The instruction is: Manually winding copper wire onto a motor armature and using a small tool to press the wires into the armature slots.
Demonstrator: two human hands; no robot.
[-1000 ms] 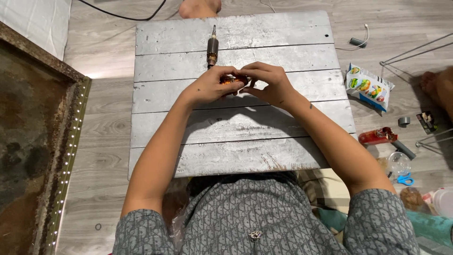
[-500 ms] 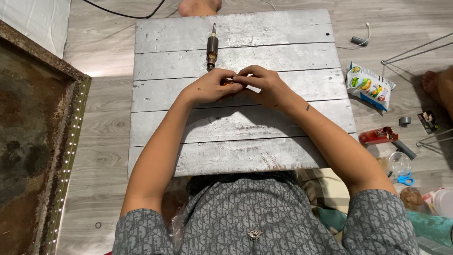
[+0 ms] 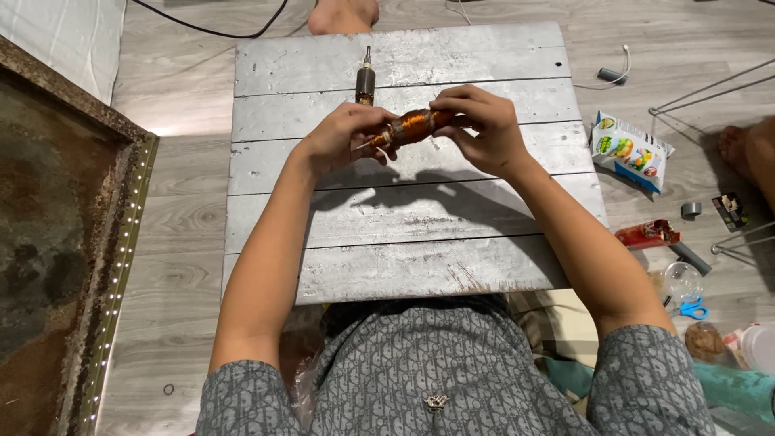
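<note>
Above a grey wooden board (image 3: 404, 226), both hands hold a copper-wound motor part (image 3: 413, 127) with a thin shaft at its left end. My left hand (image 3: 343, 141) grips the left end and my right hand (image 3: 476, 125) grips the right end, fingers curled over it. Just beyond the hands, a second dark cylindrical motor part (image 3: 366, 81) with a shaft lies on the board, pointing away from me.
A rusty framed panel (image 3: 56, 242) lies on the floor to the left. A snack packet (image 3: 630, 149), red tool (image 3: 650, 234), blue scissors (image 3: 688, 308) and small bits lie on the right. Someone's bare foot (image 3: 343, 14) rests beyond the board; another foot (image 3: 747, 149) is at the right.
The hands have lifted and drawn apart, so the copper-wound part shows between them; earlier it was mostly covered by the fingers.
</note>
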